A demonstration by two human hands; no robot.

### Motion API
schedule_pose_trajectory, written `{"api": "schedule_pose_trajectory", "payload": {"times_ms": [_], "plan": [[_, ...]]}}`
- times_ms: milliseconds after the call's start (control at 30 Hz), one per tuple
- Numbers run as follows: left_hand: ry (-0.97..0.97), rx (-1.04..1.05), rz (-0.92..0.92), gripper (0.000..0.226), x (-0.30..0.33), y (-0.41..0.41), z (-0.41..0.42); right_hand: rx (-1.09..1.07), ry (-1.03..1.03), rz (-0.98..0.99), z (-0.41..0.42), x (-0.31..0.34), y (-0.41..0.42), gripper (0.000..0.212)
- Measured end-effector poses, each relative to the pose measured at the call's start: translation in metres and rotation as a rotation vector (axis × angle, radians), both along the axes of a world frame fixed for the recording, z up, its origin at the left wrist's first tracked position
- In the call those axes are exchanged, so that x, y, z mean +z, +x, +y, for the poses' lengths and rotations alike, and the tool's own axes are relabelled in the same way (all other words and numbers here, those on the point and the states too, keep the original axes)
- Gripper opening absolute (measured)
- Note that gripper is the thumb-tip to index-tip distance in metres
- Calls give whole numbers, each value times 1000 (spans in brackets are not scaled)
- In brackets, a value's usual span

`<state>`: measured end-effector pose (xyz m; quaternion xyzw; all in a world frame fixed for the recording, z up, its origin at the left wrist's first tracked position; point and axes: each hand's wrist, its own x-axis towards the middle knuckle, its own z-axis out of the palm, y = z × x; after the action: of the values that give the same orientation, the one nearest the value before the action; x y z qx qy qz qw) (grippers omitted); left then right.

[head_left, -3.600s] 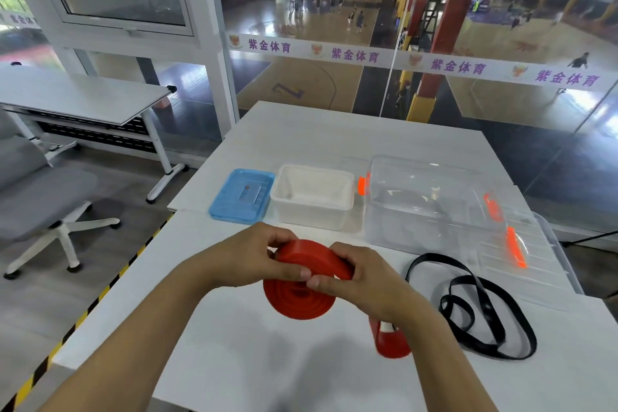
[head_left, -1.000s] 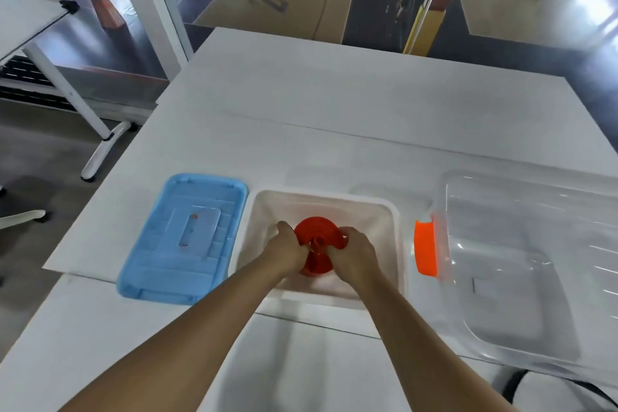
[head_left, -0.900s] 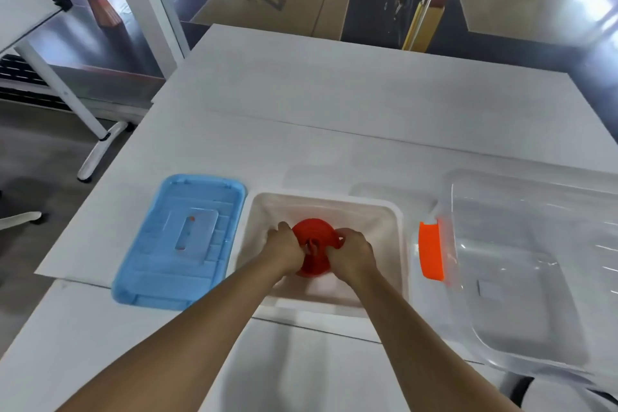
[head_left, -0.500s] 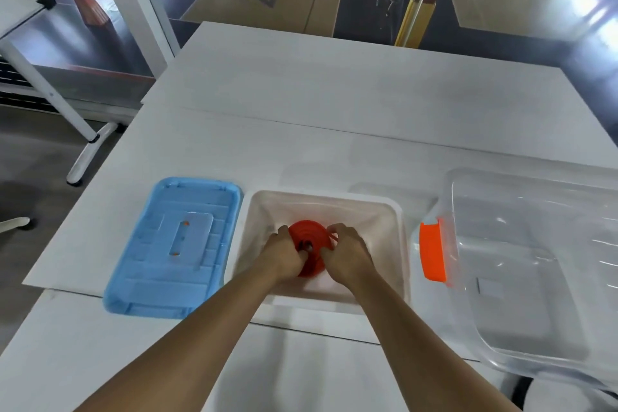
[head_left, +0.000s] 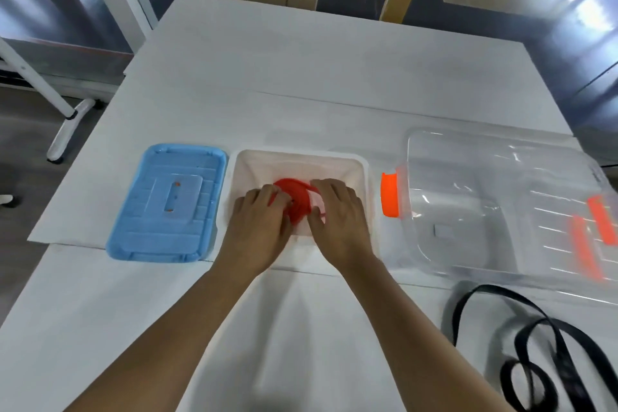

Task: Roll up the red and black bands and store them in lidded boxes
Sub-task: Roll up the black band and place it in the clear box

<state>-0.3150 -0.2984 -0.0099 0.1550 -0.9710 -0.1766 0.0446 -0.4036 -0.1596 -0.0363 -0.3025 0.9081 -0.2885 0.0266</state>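
Note:
The rolled red band (head_left: pixel 296 202) lies inside the white box (head_left: pixel 363 177) at the table's middle. My left hand (head_left: pixel 259 224) and my right hand (head_left: pixel 337 214) are both down in the box, fingers on either side of the roll and pressing on it; a loose end of the red band curls up toward my right fingers. The blue lid (head_left: pixel 167 211) lies flat just left of the white box. The black band (head_left: pixel 548 351) lies unrolled in loops on the table at the lower right.
A large clear box (head_left: pixel 468 197) with an orange latch (head_left: pixel 389 194) stands right of the white box, its clear lid with orange clips (head_left: pixel 595 237) beside it. The white table (head_left: pixel 301 77) stretches beyond the boxes; a table leg stands on the floor at left.
Since a second ago my hands have pushed the red roll lower into the white box and spread over it. The roll has loosened slightly. The view has tilted down, showing the black band.

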Motion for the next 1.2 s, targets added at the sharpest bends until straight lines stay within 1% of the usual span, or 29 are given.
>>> {"api": "schedule_pose_trajectory", "payload": {"times_ms": [133, 333, 633, 867, 1000, 1067, 1100, 1167, 1200], "plan": [[-86, -66, 53, 32, 14, 22, 28, -1, -20, 78, 37, 16, 27, 51], [-111, -123, 53, 34, 29, 51, 92, -100, -34, 53, 111, 32, 64, 50], [-39, -198, -8, 31, 13, 91, 221, -204, -45, 6, 238, 35, 114, 45], [36, -320, -81, 31, -21, 123, 325, -288, 35, -52, 347, 8, 146, 41], [82, -358, -153, 26, -38, 132, 370, -338, 63, -107, 398, -9, 159, 41], [129, -368, -198, 30, -48, 135, 388, -363, 92, -140, 419, -17, 164, 41], [154, -372, -225, 38, -54, 135, 396, -376, 115, -155, 429, -21, 166, 41], [164, -412, -324, 52, -67, 135, 411, -399, 174, -206, 445, -30, 168, 42], [164, -431, -382, 56, -75, 136, 417, -404, 218, -245, 452, -34, 168, 45]]}}
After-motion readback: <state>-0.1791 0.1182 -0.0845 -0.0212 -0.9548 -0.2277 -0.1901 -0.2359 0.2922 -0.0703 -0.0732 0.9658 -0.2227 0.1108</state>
